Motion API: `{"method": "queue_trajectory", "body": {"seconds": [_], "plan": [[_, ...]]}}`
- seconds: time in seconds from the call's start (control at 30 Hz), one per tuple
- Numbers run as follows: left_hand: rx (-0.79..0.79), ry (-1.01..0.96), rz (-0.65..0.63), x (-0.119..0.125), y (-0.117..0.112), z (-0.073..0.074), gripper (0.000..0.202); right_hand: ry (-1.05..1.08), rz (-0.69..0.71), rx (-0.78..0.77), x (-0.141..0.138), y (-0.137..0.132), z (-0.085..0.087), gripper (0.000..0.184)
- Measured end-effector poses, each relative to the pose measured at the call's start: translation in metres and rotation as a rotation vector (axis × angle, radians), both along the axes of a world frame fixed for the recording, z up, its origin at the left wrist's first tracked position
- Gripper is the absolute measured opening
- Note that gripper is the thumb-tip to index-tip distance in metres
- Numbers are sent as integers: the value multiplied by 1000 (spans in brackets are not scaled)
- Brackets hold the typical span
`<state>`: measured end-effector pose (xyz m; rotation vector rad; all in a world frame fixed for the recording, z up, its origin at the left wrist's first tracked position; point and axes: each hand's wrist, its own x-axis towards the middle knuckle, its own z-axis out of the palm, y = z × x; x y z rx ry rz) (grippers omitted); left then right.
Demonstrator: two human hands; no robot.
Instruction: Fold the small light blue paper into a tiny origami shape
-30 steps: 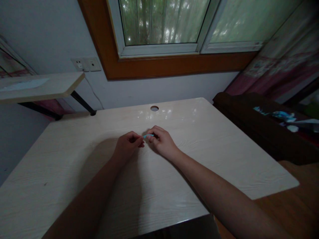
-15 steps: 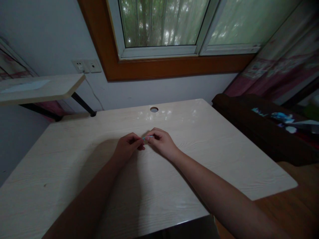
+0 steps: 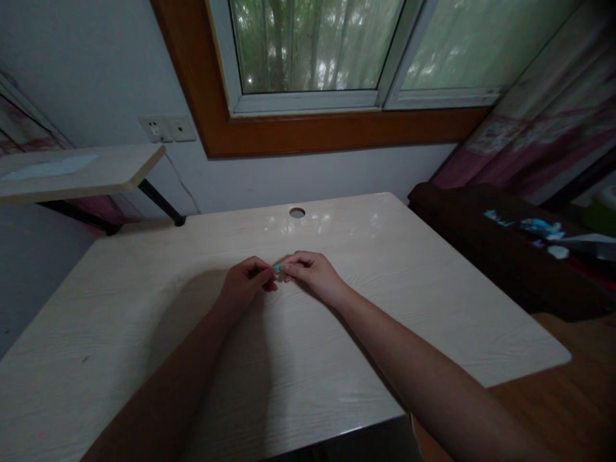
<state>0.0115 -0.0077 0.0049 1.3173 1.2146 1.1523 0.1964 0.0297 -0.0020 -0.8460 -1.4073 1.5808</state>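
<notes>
A small teal object [image 3: 278,268] shows between the fingertips of both hands, just above the desk. Most of it is covered by fingers, and its kind is too small to make out. My left hand [image 3: 249,277] pinches its left end between thumb and forefinger, the other fingers curled. From the other side, my right hand [image 3: 310,273] pinches its right end with thumb and fingertips. The two hands almost touch over the middle of the pale wood-grain desk [image 3: 394,308].
A round cable hole [image 3: 297,213] lies near the desk's back edge. At the left a raised shelf [image 3: 81,173] stands on black legs. Behind are a window [image 3: 317,51] and wall sockets [image 3: 167,129]. Dark furniture [image 3: 500,256] with assorted items is at the right.
My right fingers have shifted their grip slightly, and the teal part between the fingertips now shows wider. My left hand has hardly moved.
</notes>
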Motion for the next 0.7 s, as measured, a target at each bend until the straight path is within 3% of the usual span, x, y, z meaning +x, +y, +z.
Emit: {"method": "queue_trajectory", "body": {"seconds": [0.13, 0.4, 0.7], "plan": [[-8, -8, 9, -1, 0, -1, 21, 91, 1, -59, -1, 2, -3, 25], [-28, 37, 68, 1, 2, -1, 23, 15, -104, -29, 4, 6, -4, 24], [-53, 45, 105, 2, 2, 4, 24, 109, -123, -106, 2, 8, -4, 22]]}}
